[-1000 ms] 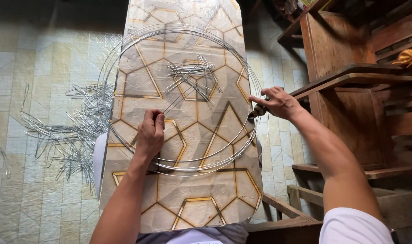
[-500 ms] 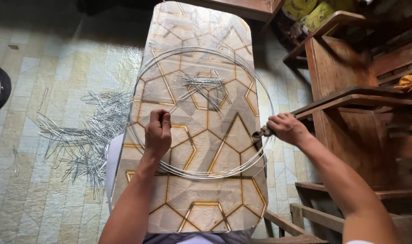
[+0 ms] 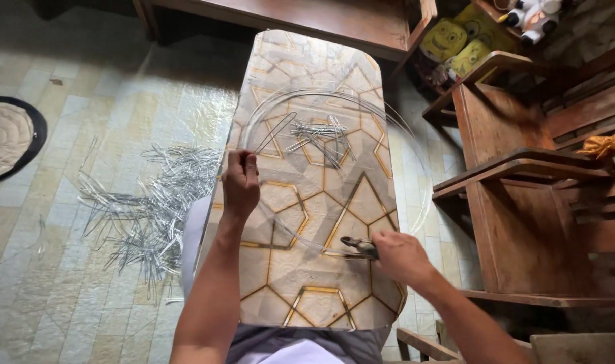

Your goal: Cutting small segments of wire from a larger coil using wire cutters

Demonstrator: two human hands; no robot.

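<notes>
Right hand (image 3: 402, 256) shifted nearer, wire coil (image 3: 334, 168) between hands

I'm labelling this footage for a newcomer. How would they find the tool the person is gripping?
Start at the long patterned board with gold hexagon lines. Near its lower right, the right hand grips small dark metal pliers against the big coiled wire hoop. It is the only dark tool; everything nearby is pale silvery wire.

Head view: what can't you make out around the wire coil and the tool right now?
- Pliers: handles hidden inside the right hand; only the dark jaws show.
- Whether the jaws grip the wire coil: too small to tell.
- Coil's turn count: thin strands blur together.
- Left hand: fingers curl over the coil, hiding the grip.
- Cut wire pieces on the floor: too tangled to count.
</notes>
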